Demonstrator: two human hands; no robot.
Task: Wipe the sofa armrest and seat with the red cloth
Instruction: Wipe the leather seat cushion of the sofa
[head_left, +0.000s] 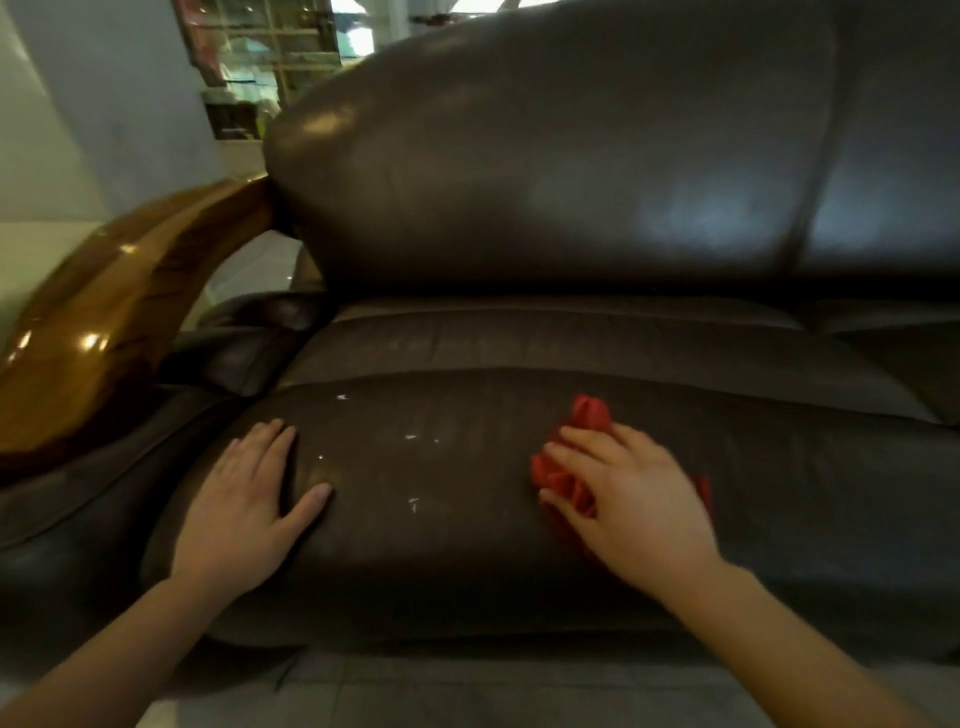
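Note:
A dark brown leather sofa seat (441, 545) fills the lower half of the view, with a few small white scuff marks near its middle. A crumpled red cloth (563, 480) lies on the seat right of centre, and my right hand (628, 499) presses flat on top of it, fingers spread over the cloth. My left hand (249, 499) rests palm down on the left part of the seat, fingers apart, holding nothing. The glossy wooden armrest (104, 322) curves along the far left, above a dark leather side pad.
The padded leather backrest (545, 156) rises behind the seat. A second seat cushion (893, 364) continues to the right. Grey tiled floor (415, 696) lies below the seat's front edge. A wall and a glass cabinet (270, 57) stand behind the sofa at upper left.

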